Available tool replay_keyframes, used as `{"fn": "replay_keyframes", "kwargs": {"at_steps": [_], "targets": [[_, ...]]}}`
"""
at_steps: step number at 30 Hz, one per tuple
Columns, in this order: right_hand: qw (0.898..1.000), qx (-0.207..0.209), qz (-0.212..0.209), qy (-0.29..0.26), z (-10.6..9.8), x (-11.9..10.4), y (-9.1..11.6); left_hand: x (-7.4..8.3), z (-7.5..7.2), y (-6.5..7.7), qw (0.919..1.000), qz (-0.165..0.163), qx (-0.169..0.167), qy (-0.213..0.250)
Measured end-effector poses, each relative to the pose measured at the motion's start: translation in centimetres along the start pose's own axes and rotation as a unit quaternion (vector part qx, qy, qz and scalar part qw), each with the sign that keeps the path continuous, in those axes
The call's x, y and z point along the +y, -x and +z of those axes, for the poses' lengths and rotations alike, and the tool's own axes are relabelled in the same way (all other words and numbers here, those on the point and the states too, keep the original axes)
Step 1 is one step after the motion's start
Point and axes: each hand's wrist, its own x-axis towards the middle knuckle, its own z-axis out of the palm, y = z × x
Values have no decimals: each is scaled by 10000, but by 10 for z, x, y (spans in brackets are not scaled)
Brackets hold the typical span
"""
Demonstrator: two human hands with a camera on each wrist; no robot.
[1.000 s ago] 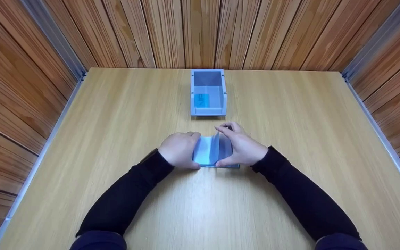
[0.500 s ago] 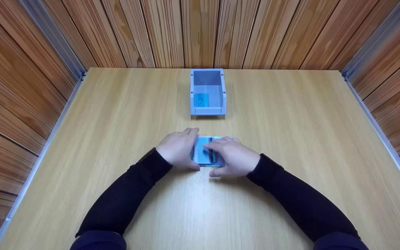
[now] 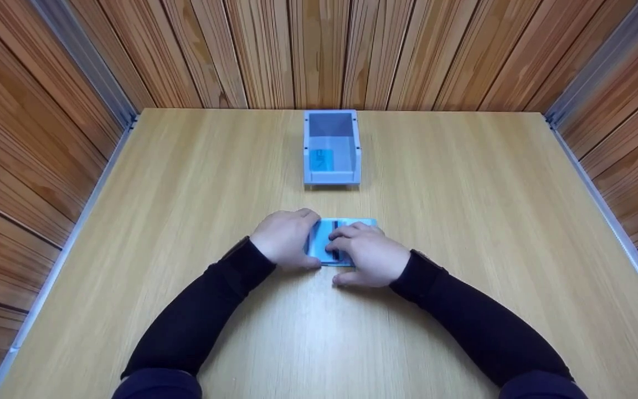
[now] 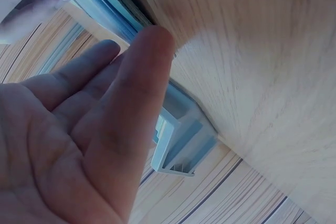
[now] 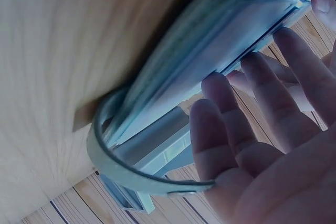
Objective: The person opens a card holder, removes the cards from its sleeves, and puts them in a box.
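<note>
A small light-blue notebook (image 3: 324, 235) lies open on the table, a dark strip across its inside. Its curved strap (image 5: 123, 176), with a metal snap near the end, arches out beside the right little finger in the right wrist view. My left hand (image 3: 286, 238) holds the notebook's left end, thumb at the near edge and fingers at the far edge. Across the right part lies my right hand (image 3: 371, 255), bent fingertips on the inner surface near the dark strip and thumb apart from the near edge. That hand hides much of the right side.
Behind the notebook stands a blue-grey plastic bin (image 3: 332, 178) with a bright blue label (image 3: 321, 160) in it. The wooden table (image 3: 186, 166) ends at a plank wall (image 3: 319, 55) at the back and metal-framed walls at both sides.
The upright leaf has come down flat, and the dark strip now shows. My right hand has gone from pinching that leaf to lying over the notebook, slightly nearer me. The left hand has barely moved.
</note>
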Motion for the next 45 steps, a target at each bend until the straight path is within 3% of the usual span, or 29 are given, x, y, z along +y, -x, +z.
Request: {"fn": "replay_keyframes", "kwargs": {"at_steps": [5, 9, 13, 17, 23, 30, 45], "targets": [[10000, 1, 22, -67, -2, 1, -1, 0, 1, -1, 10000, 56, 50, -37], [9989, 229, 97, -387, -10, 5, -2, 0, 1, -1, 9999, 77, 105, -60], [9945, 503, 403, -830, -26, 10, -5, 0, 3, -2, 9998, 82, 126, -111], [9897, 446, 849, -1067, -35, 15, -15, 0, 3, -2, 9999, 24, 68, -143], [9893, 160, 1387, -411, -21, 17, -32, 1, 4, -2, 9998, 33, 41, -168], [9898, 94, 1412, 169, -9, 16, -35, 0, 4, 0, 9997, 37, 15, -224], [9873, 147, 1533, -392, -6, 21, -37, 2, 2, -3, 9997, 83, 14, -249]]}}
